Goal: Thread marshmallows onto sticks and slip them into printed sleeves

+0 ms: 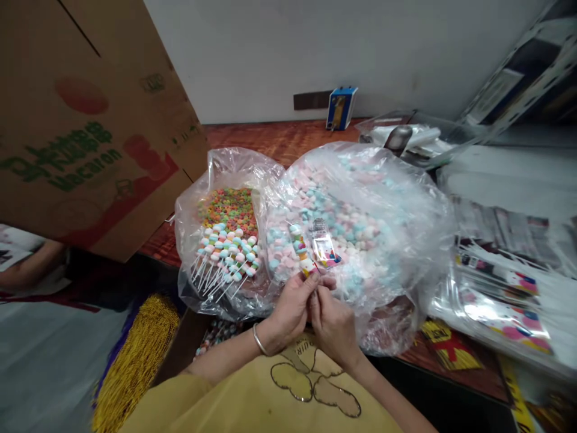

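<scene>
My left hand (291,310), with a bangle at its wrist, is closed on the bottom of a marshmallow skewer (297,236) in pastel colours, which seems to be inside a clear printed wrapper. My right hand (334,325) touches the left, its fingers pinched at the same lower end; the stick itself is hidden by the fingers. Just beyond my hands, a clear printed packet (323,245) shows over the big plastic bag of pink, blue and white marshmallows (360,222). Left of it, several finished marshmallow skewers (229,249) rest on an open bag of orange and green candies (229,204).
A large cardboard box (90,138) stands on the left. Printed wrappers (505,319) lie in stacks on the right. Behind are a blue device (341,108) and a clear plastic bin (424,141). Yellow fringe (139,355) hangs low left. Another person's arm (33,264) shows at far left.
</scene>
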Tool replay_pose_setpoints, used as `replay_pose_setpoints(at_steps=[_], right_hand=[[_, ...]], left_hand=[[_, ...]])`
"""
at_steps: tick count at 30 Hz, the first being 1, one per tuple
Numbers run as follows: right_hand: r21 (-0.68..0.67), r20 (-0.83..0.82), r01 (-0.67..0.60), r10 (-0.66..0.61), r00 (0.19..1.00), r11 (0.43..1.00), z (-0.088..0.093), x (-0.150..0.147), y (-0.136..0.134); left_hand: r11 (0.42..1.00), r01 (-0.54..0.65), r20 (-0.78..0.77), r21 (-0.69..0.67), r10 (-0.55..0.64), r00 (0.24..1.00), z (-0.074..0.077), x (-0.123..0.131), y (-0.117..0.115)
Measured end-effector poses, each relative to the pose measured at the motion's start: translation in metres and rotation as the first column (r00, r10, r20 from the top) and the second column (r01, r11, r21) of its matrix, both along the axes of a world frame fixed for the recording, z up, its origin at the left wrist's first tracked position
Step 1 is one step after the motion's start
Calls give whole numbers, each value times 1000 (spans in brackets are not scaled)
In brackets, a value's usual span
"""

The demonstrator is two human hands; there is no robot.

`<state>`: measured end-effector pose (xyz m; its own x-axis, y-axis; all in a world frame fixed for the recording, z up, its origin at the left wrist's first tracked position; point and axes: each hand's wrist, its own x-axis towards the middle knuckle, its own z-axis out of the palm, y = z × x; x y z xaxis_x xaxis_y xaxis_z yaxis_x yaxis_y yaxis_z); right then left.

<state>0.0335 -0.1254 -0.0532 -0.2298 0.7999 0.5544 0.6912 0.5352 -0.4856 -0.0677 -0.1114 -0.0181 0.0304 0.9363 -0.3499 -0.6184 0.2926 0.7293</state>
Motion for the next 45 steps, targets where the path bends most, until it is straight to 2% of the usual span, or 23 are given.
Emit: replay_pose_setpoints(at_steps=[2, 5, 7, 9, 12, 14, 17, 21, 25, 31, 36, 40, 42, 45], right_hand=[[21, 9, 1, -2, 1000, 1000, -1, 2, 0], [-99, -77, -70, 63, 995, 993, -6, 5, -5], [-185, -162, -98, 68, 984, 978, -8, 7, -8], [-216, -227, -86, 36, 973, 973, -9, 6, -11], [-233, -313, -71, -6, 950, 970, -9, 5, -14], [-233, -347, -64, -22, 937, 970, -10, 7, -16], [-248, -348, -67, -24, 937, 966, -11, 15, -21], [-225, -312, -70, -4, 950, 972, -12, 26, -25], [-191, -284, -30, -26, 958, 981, -13, 32, -26], [-307, -373, -22, -99, 923, 952, -16, 40, -28], [-305, -399, 0, -128, 908, 952, -15, 43, -25], [-238, -377, 11, -103, 920, 971, -13, 38, -27], [-221, -353, 2, -82, 932, 975, -12, 33, -28], [-227, -365, -25, -61, 929, 974, -10, 26, -28]], left_hand=[[1000, -6, -26, -6, 6, 1000, -3, 2, 0], [998, 47, -155, 29, -42, 987, -7, 0, -3], [993, 106, -303, 48, -86, 949, -10, -2, -7], [986, 148, -447, 81, -97, 889, -12, -3, -12], [977, 173, -551, 127, -75, 831, -12, 0, -20], [975, 198, -522, 105, -116, 845, -9, 2, -23], [971, 218, -390, 98, -164, 906, 0, 3, -23], [985, 129, -391, 112, -76, 917, 8, 3, -15], [996, 90, -407, -9, -85, 909, 4, 13, -12], [993, 96, -562, 71, -40, 826, -4, 28, -20], [976, 216, -460, 33, -177, 870, 2, 25, -19], [995, 101, -347, -15, -100, 932, 6, 18, -13], [999, 48, -329, -12, -49, 943, 3, 13, -10], [999, 39, -343, 38, -24, 939, -5, 6, -9]])
